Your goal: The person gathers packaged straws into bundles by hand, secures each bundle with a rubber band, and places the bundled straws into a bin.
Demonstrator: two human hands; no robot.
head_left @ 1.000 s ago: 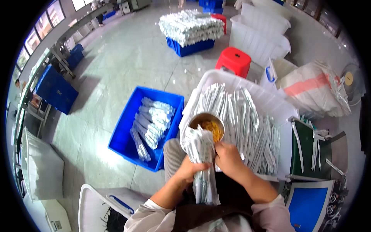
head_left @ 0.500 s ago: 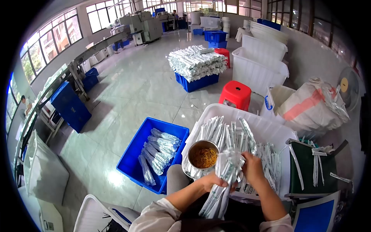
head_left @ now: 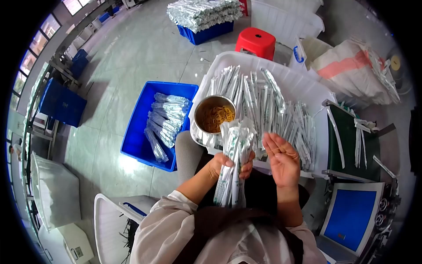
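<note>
My left hand [head_left: 231, 166] is wrapped around a bundle of long, thin plastic-wrapped packets [head_left: 237, 140] with green print, held upright over my lap. To its right, my right hand [head_left: 283, 160] is raised with fingers stretched out, apart from the bundle. A faint thin line crosses those fingers; I cannot tell whether it is a rubber band. Just beyond the bundle, a metal bowl [head_left: 198, 115] holds yellow-brown rubber bands [head_left: 218, 116]. It rests on packets in a large white bin [head_left: 323, 94], where many loose packets [head_left: 259, 94] lie.
Left of the white bin, a blue crate [head_left: 131, 140] contains several bundles [head_left: 169, 116]. Beyond are a red stool [head_left: 256, 42] and a blue crate heaped with packets [head_left: 204, 13]. A green surface with loose strips [head_left: 347, 141] and a blue-panelled machine [head_left: 351, 215] stand at the right.
My right hand has come off the bundle and moved away to the right, its fingers straightened. My left hand still grips the bundle, now more upright. The camera has tilted down.
</note>
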